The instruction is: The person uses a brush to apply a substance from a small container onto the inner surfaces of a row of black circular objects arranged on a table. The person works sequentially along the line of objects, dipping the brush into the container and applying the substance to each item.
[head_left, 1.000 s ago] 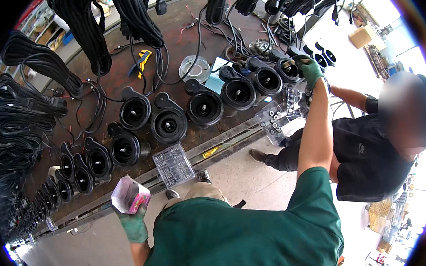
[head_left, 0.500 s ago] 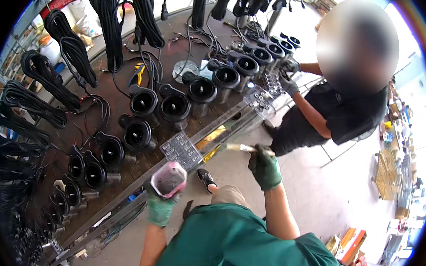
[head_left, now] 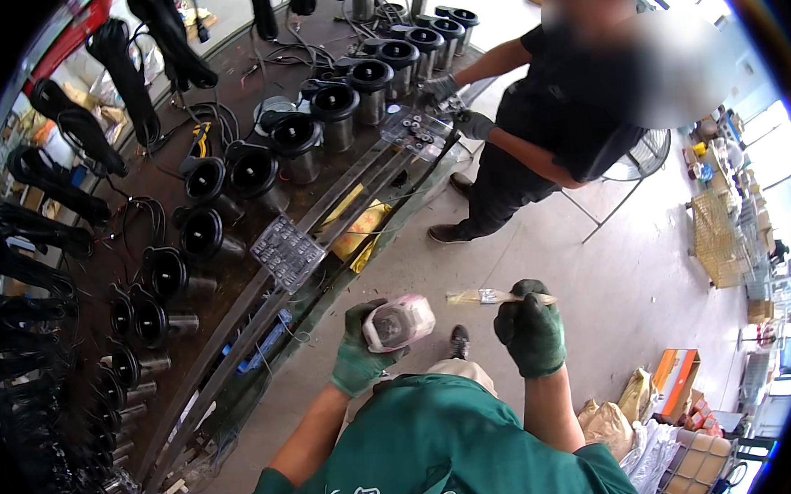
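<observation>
My left hand [head_left: 355,351], in a green glove, is closed around a pinkish-white open container [head_left: 400,323] with grey residue inside. My gloved right hand [head_left: 531,331] grips a flat paintbrush [head_left: 482,296] by its wooden handle. The pale bristles point left, toward the container, with a gap between them. Beyond my left hand, a tray of small metal parts [head_left: 287,254] rests at the table's edge. Behind it stand metal cylinders with round black tops [head_left: 253,168], in a long curving row.
Bundles of black cable [head_left: 123,82] hang over the dark table [head_left: 236,302]. A co-worker in dark clothes [head_left: 541,102] stands at right, gloved hands near a clear tray of rings [head_left: 416,132]. Yellow-handled pliers [head_left: 199,139] lie on the table. Boxes and bags [head_left: 675,379] sit on the floor at right.
My left hand has carried the container rightward, away from the table's edge and nearer the brush. My right hand still holds the brush, slightly lower and farther right. The view has shifted.
</observation>
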A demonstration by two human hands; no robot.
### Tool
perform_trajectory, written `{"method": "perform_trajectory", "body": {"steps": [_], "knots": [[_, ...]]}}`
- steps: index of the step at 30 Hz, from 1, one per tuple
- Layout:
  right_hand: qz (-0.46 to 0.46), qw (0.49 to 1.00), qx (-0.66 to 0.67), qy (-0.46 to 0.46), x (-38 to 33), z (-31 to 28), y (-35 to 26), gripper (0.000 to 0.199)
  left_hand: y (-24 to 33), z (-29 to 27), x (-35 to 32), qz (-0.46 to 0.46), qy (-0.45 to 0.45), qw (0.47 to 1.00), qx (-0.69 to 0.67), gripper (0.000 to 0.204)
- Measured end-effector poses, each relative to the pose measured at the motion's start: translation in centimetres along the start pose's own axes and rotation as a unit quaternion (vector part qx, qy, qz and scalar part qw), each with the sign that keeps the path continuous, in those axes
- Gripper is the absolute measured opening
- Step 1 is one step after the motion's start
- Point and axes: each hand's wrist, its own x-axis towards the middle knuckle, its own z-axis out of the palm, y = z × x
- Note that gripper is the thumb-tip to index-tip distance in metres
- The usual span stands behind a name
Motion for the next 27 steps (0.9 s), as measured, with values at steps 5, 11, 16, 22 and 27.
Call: {"method": "perform_trajectory", "body": {"steps": [5, 11, 16, 22, 27], "knots": [[-0.071, 0.980, -0.175, 0.070, -2.5, -5.7, -7.5, 0.025, 1.0, 9.4, 4.3, 0.101, -0.082, 0.980, 0.148, 0.094], [-0.051, 0.918, -0.387, 0.063, -4.1, -14.9, -15.9, 0.021, 1.4, 24.9, 9.3, 0.102, -0.136, 0.984, 0.056, 0.086], [-0.127, 0.856, -0.498, 0.052, -2.0, -22.7, -21.5, 0.020, 2.5, 36.7, 12.5, 0.125, -0.146, 0.973, 0.129, 0.084], [-0.102, 0.859, -0.491, 0.102, 0.4, -29.5, -26.2, 0.016, 1.1, 45.6, 16.6, 0.157, -0.172, 0.963, 0.134, 0.090], [-0.125, 0.839, -0.506, 0.154, 3.3, -33.4, -28.4, 0.014, -1.1, 51.0, 21.5, 0.154, -0.225, 0.959, 0.080, 0.092]]}}
